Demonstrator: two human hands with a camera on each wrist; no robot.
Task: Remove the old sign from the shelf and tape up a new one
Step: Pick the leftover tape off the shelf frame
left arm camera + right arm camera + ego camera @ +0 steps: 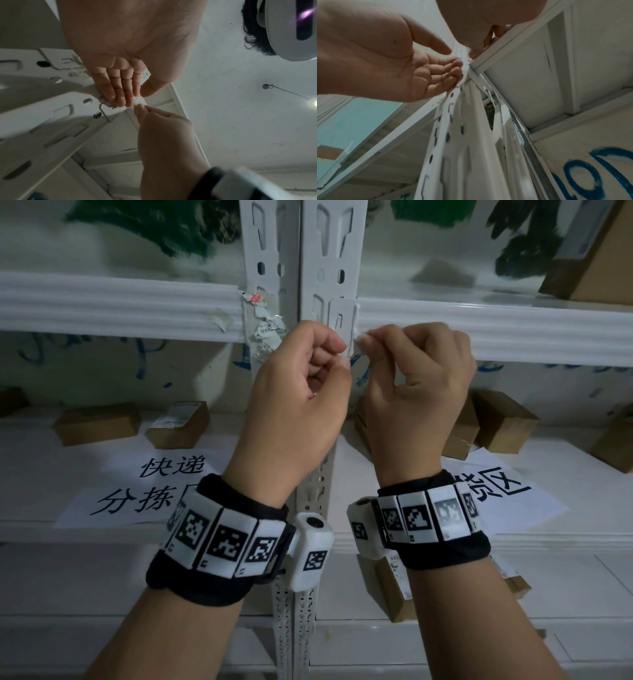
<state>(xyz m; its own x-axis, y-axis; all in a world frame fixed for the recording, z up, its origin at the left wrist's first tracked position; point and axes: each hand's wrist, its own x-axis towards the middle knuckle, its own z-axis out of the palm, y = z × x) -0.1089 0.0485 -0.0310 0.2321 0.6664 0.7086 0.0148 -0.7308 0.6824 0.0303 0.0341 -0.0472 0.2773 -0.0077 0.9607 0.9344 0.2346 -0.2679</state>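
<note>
Pinching tape strip [356, 345] between left hand [301, 392] and right hand [421, 392], strip's long axis spanning both pinches, at shelf upright [330, 285]; new sign [144, 491] flat on lower shelf [51, 535], below left hand.

My left hand [291, 405] and right hand [421, 402] were bare, with no sleeves on the forearms behind them. Just behind each hand I wore a black fabric wristband [219, 583] ringed with white tiles [226, 542] printed with black square marker codes. On the inner side of each wrist sat a white camera box [311, 553] carrying a dark round lens and its own code.
</note>
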